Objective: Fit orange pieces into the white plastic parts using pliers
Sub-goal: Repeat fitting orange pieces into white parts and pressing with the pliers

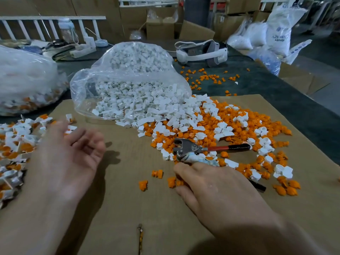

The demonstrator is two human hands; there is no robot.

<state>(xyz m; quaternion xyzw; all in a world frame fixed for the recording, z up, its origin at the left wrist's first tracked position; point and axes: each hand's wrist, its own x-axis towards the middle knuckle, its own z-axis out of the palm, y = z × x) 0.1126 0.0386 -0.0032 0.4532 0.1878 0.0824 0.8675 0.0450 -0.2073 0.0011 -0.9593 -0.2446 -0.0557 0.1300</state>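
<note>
Metal pliers (185,147) lie with jaws apart on the cardboard sheet (125,203); one red-and-black handle points right. The other handle runs under my right hand (217,190), which lies knuckles up over it, fingertips curled onto orange pieces (172,181) at the pile's near edge. My left hand (73,155) hovers palm up, fingers apart and empty, blurred, beside a heap of fitted white-and-orange parts (14,144). White plastic parts (128,105) spill from a clear bag (128,57) into a mixed orange and white pile (228,126).
Two loose orange pieces (157,173) lie left of my right hand. A second clear bag (25,80) of parts sits at far left. A white headset (200,52) and scattered orange pieces (207,77) lie on the dark table behind. Cardboard boxes and white sacks stand beyond.
</note>
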